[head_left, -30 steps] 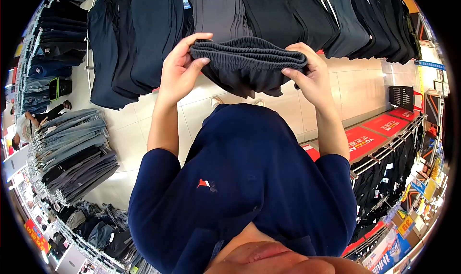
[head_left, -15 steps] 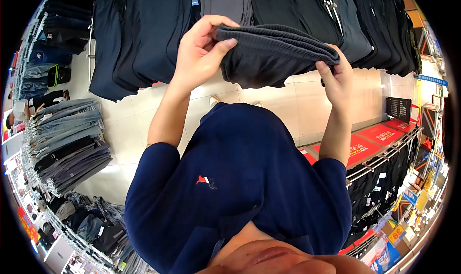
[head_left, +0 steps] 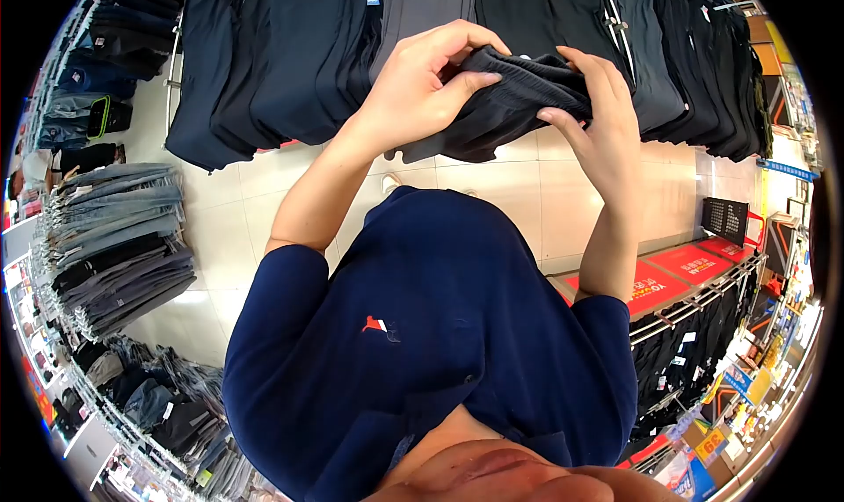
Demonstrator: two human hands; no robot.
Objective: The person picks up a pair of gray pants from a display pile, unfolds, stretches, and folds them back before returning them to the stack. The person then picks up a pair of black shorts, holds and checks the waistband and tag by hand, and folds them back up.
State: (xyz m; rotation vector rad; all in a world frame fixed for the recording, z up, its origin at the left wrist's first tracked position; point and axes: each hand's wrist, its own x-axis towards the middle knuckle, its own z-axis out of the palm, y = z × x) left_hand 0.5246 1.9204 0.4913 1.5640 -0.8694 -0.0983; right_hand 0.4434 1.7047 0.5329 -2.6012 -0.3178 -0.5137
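Note:
A dark garment with a ribbed elastic waistband [head_left: 505, 106] is held up in front of my body, its cloth folded and hanging below the band. My left hand [head_left: 422, 84] pinches one end of the waistband between thumb and fingers. At the other end, my right hand [head_left: 607, 120] has its thumb on the near side and its fingers over the band. The two hands are a short way apart, with the waistband bunched between them. Behind the garment hang dark trousers [head_left: 299, 62] and a grey pair [head_left: 422, 10].
Folded jeans [head_left: 123, 207] hang on a rack at the left. A lower rack with red signs [head_left: 694, 263] and dark clothes [head_left: 686, 348] stands at the right, near a black basket [head_left: 725, 218]. Tiled floor [head_left: 492, 181] shows below the garment.
My hands have come closer together, and the waistband has gone from stretched wide to bunched. My left hand has moved right and up with its end of the garment.

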